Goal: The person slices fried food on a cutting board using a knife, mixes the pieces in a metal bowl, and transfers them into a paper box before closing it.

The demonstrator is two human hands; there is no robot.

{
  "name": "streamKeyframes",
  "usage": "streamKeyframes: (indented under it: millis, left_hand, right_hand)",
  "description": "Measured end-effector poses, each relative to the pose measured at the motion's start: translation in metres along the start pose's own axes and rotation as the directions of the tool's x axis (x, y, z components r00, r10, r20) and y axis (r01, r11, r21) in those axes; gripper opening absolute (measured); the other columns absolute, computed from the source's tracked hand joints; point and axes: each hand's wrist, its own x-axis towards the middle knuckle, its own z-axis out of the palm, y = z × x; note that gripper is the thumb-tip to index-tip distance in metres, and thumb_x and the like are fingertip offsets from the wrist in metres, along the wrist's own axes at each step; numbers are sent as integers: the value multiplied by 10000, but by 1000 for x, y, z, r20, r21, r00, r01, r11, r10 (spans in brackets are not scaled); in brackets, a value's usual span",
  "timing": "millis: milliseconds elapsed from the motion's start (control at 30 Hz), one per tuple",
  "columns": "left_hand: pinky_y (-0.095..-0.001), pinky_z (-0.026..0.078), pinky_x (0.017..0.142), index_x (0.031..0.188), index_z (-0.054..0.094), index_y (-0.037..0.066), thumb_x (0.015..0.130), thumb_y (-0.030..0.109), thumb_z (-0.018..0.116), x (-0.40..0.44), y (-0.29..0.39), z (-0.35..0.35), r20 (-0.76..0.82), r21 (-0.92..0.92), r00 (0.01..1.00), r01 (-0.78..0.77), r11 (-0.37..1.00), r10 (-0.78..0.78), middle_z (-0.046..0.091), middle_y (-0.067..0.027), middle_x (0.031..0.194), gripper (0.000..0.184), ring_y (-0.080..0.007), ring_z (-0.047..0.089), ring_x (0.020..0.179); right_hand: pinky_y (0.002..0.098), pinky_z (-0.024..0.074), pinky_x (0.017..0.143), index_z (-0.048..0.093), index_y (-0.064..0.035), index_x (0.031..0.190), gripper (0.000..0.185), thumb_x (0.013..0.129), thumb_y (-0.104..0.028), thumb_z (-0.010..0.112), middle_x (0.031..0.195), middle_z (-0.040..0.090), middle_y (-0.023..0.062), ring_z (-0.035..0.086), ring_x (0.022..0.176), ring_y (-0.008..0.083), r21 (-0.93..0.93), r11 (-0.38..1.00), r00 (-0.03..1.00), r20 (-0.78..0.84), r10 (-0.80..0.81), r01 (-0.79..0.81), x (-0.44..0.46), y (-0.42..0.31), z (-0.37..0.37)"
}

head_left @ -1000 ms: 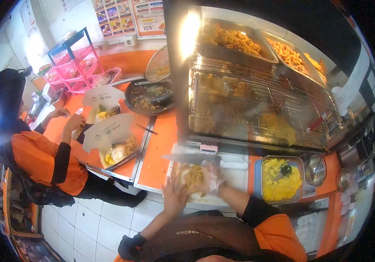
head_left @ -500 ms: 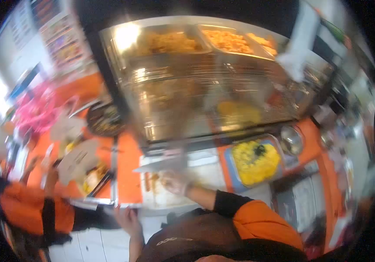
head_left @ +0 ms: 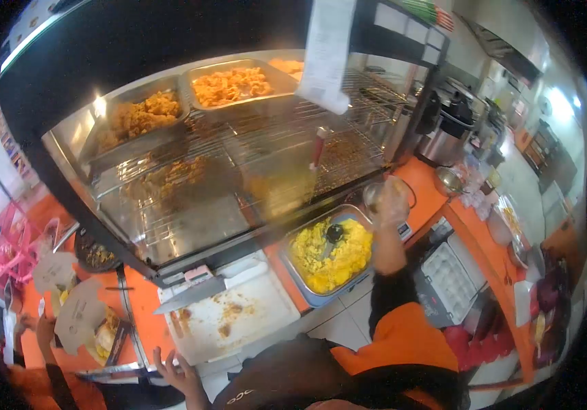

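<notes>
My left hand [head_left: 177,374] is bare, fingers spread, holding nothing, near the front left corner of the white cutting board [head_left: 256,311]. Crumbs and brown smears mark the board. A large knife [head_left: 194,294] lies across its back left part, beside a small pink-and-white object [head_left: 198,274]. My right hand [head_left: 393,203], in a clear glove, is closed beside a metal bowl [head_left: 373,196]; what it holds is too blurred to make out. Left of that hand sits a tray of yellow food [head_left: 331,256] with a dark-handled utensil [head_left: 334,234] in it.
A glass warming cabinet [head_left: 232,164] with fried food stands behind the board. On the left are open food boxes [head_left: 78,314], a pan [head_left: 95,253] and a co-worker's hands [head_left: 42,329]. A cooker [head_left: 449,133] and another metal bowl [head_left: 449,181] are at the right.
The view has swung right. My right hand has moved from the board to the bowl beside the yellow food. My left hand has left the board, and the chopped food there is gone, leaving crumbs.
</notes>
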Motion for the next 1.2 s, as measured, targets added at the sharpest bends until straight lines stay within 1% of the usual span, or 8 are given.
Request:
streamKeyframes:
  millis: [167,333,433,600,800,933,1100,1200]
  left_hand:
    - [-439,323,978,925,614,5,788,58,597,6,27,4,5,97,1000,-12,995,11,476,-211,1213,148,-365,423,1174]
    - [-458,315,976,900,633,39,753,26,598,-1,32,2,-29,67,999,-11,998,13,479,-185,1216,152,-372,425,1170]
    - [-460,315,974,885,636,37,746,23,603,-8,34,-1,-34,64,996,88,994,-86,486,-170,1212,144,-376,414,1179]
    - [-428,328,975,882,632,17,758,16,601,-11,34,-17,-112,68,993,55,996,-47,488,-167,1206,127,-375,409,1187]
    - [-441,355,945,902,590,7,793,62,583,-24,-3,-33,-163,165,987,16,986,11,436,-186,1232,123,-353,431,1150]
    - [-402,408,871,906,578,8,795,73,554,-23,-9,-26,-141,168,989,-25,985,49,440,-187,1236,131,-337,474,1076]
    - [-415,389,904,909,568,-4,796,46,553,-1,34,3,-100,57,995,-8,998,14,435,-208,1240,124,-364,453,1123]
    - [-443,361,945,900,549,3,787,24,541,6,60,28,-72,107,996,-51,993,59,441,-218,1229,115,-376,437,1145]
  right_hand:
    - [392,409,899,515,-110,1182,441,836,-384,497,1111,555,146,540,1002,305,-694,691,931,356,84,203,28,-18,-9]
    - [366,479,809,541,-60,1042,265,867,-251,488,974,570,105,577,889,242,392,742,703,695,149,-544,-59,-8,66]
    - [384,484,724,567,-73,976,290,876,-331,481,915,597,86,583,775,261,40,943,185,977,-106,331,-177,-186,71]
    - [364,483,729,594,-54,921,214,836,-239,527,893,597,97,574,793,256,589,777,-204,807,-554,222,-310,-287,85]
    - [340,481,734,626,-32,854,125,788,-129,584,867,596,111,564,814,251,832,499,696,209,-687,243,-174,-215,76]
    - [358,466,787,609,-21,940,156,828,-118,559,952,610,139,578,906,258,-222,958,983,86,-164,180,-38,-67,27]
    - [371,441,831,543,-79,1124,293,837,-117,496,1071,582,105,554,965,269,-330,818,858,384,-341,472,43,-129,12]
    - [374,450,805,564,-104,1088,294,803,-101,490,1036,588,80,561,933,255,134,524,345,614,-710,841,64,-203,20]
